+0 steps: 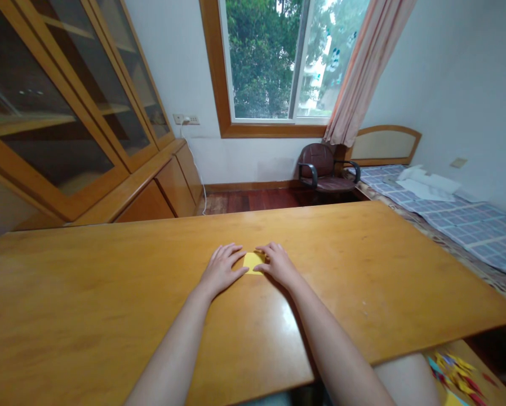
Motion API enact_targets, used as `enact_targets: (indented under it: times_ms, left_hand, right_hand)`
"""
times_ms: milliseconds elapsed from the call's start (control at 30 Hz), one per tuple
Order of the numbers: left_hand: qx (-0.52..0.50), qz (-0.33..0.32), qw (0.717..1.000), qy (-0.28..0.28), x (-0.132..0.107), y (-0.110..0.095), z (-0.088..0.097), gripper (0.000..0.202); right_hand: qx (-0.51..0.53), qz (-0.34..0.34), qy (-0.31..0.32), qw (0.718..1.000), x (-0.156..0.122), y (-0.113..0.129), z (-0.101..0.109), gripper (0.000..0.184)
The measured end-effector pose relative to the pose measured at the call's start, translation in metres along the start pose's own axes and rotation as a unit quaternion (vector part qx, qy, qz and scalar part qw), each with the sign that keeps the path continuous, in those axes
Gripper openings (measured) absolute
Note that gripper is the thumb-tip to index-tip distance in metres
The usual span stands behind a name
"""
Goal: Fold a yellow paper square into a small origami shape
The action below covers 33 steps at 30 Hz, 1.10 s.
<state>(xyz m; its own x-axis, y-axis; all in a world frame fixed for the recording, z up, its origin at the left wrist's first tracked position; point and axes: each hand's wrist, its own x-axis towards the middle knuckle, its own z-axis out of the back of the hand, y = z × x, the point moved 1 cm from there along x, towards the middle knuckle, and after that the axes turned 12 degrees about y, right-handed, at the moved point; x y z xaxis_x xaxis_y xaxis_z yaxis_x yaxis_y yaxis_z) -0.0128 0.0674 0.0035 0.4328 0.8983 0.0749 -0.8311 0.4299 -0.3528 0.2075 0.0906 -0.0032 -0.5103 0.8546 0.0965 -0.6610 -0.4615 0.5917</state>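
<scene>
A small yellow piece of paper [253, 262] lies flat on the wooden table between my two hands. My left hand [223, 269] rests at its left edge, fingers spread and the thumb tip touching the near left corner. On the other side, my right hand [278, 264] lies over the paper's right part, thumb and fingers apart and curved, their tips on the sheet. The paper's right edge is partly hidden beneath that hand. Neither hand has the sheet lifted.
The broad wooden table [109, 304] spans the view. Colourful paper pieces [460, 375] lie on a lower surface at the bottom right. A brown armchair [320, 169] stands beyond the table, with a bed [468, 225] at right and a glass-fronted cabinet [143, 152] at left.
</scene>
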Motion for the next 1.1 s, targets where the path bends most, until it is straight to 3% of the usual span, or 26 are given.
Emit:
enact_targets:
  times_ms: [267,467,600,700,800,900,1000,1100]
  left_hand:
    - [-0.001,-0.005,1.0,-0.002,0.0,0.001,-0.001,0.046]
    - [-0.015,-0.005,1.0,-0.016,0.001,0.002,-0.001,0.046]
    - [-0.058,-0.014,0.998,-0.032,0.0,-0.001,0.003,0.038]
    - [-0.137,-0.02,0.99,-0.028,0.001,-0.006,0.005,0.035]
    - [-0.239,0.014,0.971,-0.015,0.003,-0.011,0.002,0.033]
    - [-0.358,0.034,0.933,0.024,0.004,-0.015,-0.005,0.035]
    - [-0.446,0.044,0.892,0.056,0.005,-0.017,-0.01,0.04]
    - [-0.502,0.07,0.86,0.056,0.006,-0.016,-0.011,0.041]
  right_hand:
    - [0.045,-0.007,-0.041,0.998,0.005,-0.002,-0.002,0.029]
    - [0.115,-0.016,-0.075,0.99,0.0,-0.005,0.002,0.02]
    - [0.195,-0.01,-0.108,0.975,-0.005,-0.007,0.007,0.019]
    - [0.297,-0.023,-0.116,0.947,-0.009,-0.009,0.008,0.022]
    - [0.407,-0.043,-0.101,0.907,-0.014,-0.007,0.006,0.029]
    - [0.459,-0.053,-0.095,0.882,-0.02,-0.004,0.004,0.034]
    - [0.463,-0.047,-0.101,0.879,-0.023,-0.002,0.003,0.034]
    - [0.433,-0.027,-0.107,0.895,-0.023,-0.002,0.002,0.033]
